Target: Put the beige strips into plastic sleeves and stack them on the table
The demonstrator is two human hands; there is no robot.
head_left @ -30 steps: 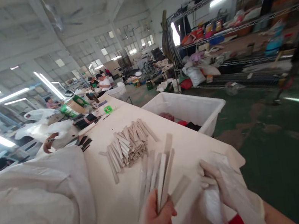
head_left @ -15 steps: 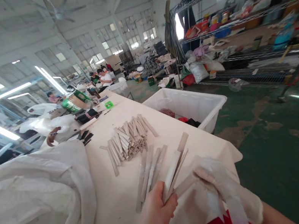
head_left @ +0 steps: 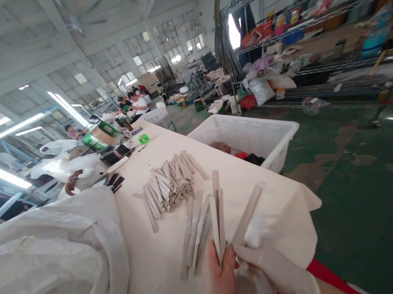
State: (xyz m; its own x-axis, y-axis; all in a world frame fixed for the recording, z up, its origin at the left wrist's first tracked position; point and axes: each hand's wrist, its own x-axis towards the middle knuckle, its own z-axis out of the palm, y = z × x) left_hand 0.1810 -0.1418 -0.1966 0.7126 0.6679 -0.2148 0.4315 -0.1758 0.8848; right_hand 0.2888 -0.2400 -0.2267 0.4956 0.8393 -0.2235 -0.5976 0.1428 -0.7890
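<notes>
My left hand (head_left: 216, 277), bare, is closed around a few narrow beige fabric strips (head_left: 219, 216) that point up and away from me. Right beside it is my right hand (head_left: 281, 269) in a pale glove, its fingertips pinched close to the left thumb. From that pinch one more beige strip (head_left: 248, 214) slants up to the right. Whitish, blurred thin material hangs below the gloved fingers; what it is I cannot make out. Several loose strips (head_left: 191, 236) lie on the table just beyond my left hand. Farther off is a heaped pile of folded strips (head_left: 168, 185).
A large off-white cloth heap (head_left: 51, 274) covers the left of the pale table (head_left: 156, 286). Against the right edge stands a white plastic bin (head_left: 276, 145) with dark and red fabric inside. Wire shelving (head_left: 304, 67) is beyond it. People (head_left: 138, 104) sit far back.
The strips in my left hand have swung more upright. My right hand has moved left to meet the left fingers, and the strip there now points up to the right.
</notes>
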